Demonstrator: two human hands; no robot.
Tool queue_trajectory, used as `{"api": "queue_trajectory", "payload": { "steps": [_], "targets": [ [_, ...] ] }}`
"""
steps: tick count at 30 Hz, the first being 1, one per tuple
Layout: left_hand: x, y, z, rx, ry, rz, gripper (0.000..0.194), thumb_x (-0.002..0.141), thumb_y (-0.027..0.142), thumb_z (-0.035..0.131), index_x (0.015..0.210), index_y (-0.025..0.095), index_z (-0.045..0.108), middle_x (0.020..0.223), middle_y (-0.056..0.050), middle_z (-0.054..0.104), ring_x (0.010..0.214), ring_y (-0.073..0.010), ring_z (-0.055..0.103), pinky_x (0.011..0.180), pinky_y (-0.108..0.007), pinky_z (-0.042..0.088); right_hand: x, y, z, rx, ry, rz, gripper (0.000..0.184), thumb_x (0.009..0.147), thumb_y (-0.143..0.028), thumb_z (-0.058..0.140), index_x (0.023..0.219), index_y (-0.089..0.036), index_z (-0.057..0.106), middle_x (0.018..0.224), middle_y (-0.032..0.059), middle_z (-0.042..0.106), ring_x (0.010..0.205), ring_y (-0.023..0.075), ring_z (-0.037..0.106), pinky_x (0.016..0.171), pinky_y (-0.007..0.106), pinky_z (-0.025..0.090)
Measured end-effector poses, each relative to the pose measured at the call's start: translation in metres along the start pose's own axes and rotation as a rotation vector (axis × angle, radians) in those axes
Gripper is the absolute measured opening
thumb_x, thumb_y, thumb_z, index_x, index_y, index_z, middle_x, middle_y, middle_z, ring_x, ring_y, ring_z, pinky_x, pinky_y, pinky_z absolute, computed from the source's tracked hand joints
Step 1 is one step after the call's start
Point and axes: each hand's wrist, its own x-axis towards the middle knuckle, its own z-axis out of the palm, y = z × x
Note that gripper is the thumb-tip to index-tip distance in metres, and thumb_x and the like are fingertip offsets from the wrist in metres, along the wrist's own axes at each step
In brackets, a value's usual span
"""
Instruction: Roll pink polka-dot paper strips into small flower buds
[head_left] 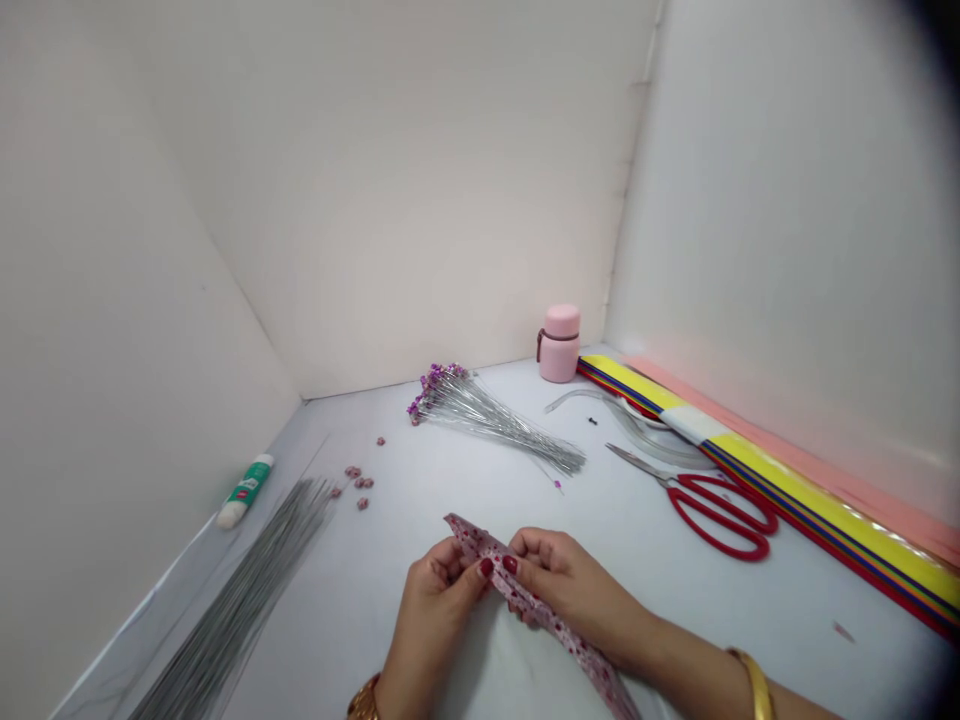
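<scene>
A long, narrow pink strip (562,632) with red spots, folded or gathered lengthwise, runs from the table's middle toward its front edge; I cannot tell whether it is fabric or paper. My left hand (431,605) pinches it near its far end, thumb on top. Close beside, my right hand (574,590) grips the same strip between thumb and fingers, the two thumbs almost touching. Beyond the hands lies a bunch of silvery wire stems (502,425) with purple tips (435,385). Several small pinkish beads or buds (362,483) are scattered to the left.
Grey wires (240,600) lie at left beside a glue stick (246,492). Red-handled scissors (720,515) rest at right, near a clear curved tube or band (652,440). Stacked coloured sheets (795,480) line the right wall. A pink bottle (559,345) stands at the back.
</scene>
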Motion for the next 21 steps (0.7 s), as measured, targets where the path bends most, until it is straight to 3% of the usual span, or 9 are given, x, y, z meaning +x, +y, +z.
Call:
{"api": "queue_trajectory", "payload": {
  "steps": [5,9,11,14,16,17,21],
  "targets": [
    [0.002,-0.004,-0.003,-0.108,0.040,-0.075,0.035,0.064,0.025,0.068,0.095,0.011,0.059,0.074,-0.005,0.067,0.070,-0.0164,0.059,0.067,-0.025,0.043,0.001,0.002,-0.004,-0.036,0.008,-0.002,0.023,0.071,-0.035,0.059,0.067,-0.016,0.048,0.046,-0.0069,0.048,0.037,0.0046,0.039,0.039,0.016,0.027],
    [0.000,-0.002,-0.002,-0.096,0.087,-0.111,0.020,0.067,0.024,0.067,0.082,0.011,0.062,0.061,-0.002,0.065,0.057,-0.0111,0.056,0.055,-0.019,0.041,0.003,-0.001,-0.012,0.000,0.113,-0.070,0.017,0.073,-0.030,0.056,0.067,-0.016,0.048,0.053,-0.0034,0.056,0.045,0.0070,0.048,0.043,0.017,0.031],
    [-0.002,0.002,-0.001,-0.153,0.098,-0.140,0.013,0.069,0.024,0.065,0.072,0.012,0.061,0.068,-0.005,0.067,0.062,-0.0108,0.058,0.057,-0.017,0.041,0.004,-0.006,-0.018,0.122,0.155,-0.068,0.013,0.074,-0.027,0.054,0.071,-0.017,0.047,0.054,-0.0039,0.055,0.044,0.0067,0.048,0.042,0.017,0.030],
    [-0.004,0.006,0.000,-0.447,0.063,-0.222,0.011,0.069,0.022,0.066,0.070,0.014,0.059,0.077,-0.005,0.067,0.074,-0.0137,0.060,0.066,-0.022,0.045,0.007,-0.013,-0.030,0.435,0.190,-0.032,0.013,0.070,-0.022,0.056,0.078,-0.018,0.046,0.052,-0.0077,0.049,0.038,0.0038,0.042,0.039,0.016,0.028],
    [-0.003,0.006,-0.003,-0.660,0.025,-0.295,0.011,0.069,0.022,0.066,0.067,0.016,0.057,0.054,0.003,0.059,0.058,-0.0106,0.058,0.069,-0.027,0.047,0.008,-0.017,-0.039,0.586,0.182,-0.001,0.019,0.066,-0.018,0.058,0.082,-0.018,0.047,0.050,-0.0097,0.043,0.034,0.0017,0.034,0.036,0.015,0.022],
    [-0.002,0.005,-0.005,-0.740,-0.005,-0.335,0.013,0.068,0.022,0.067,0.064,0.016,0.057,0.041,0.008,0.048,0.043,-0.0067,0.051,0.070,-0.029,0.047,0.009,-0.020,-0.043,0.616,0.180,0.010,0.022,0.064,-0.017,0.058,0.082,-0.018,0.047,0.049,-0.0103,0.040,0.033,0.0010,0.029,0.035,0.015,0.018],
    [0.003,-0.004,-0.013,-0.789,-0.118,-0.409,0.025,0.061,0.025,0.073,0.051,0.014,0.053,0.032,0.013,0.027,0.028,-0.0002,0.026,0.056,-0.022,0.047,0.008,-0.032,-0.059,0.570,0.266,-0.025,0.030,0.056,-0.010,0.057,0.084,-0.017,0.048,0.045,-0.0121,0.034,0.032,0.0002,0.017,0.034,0.016,0.011]
  ]
}}
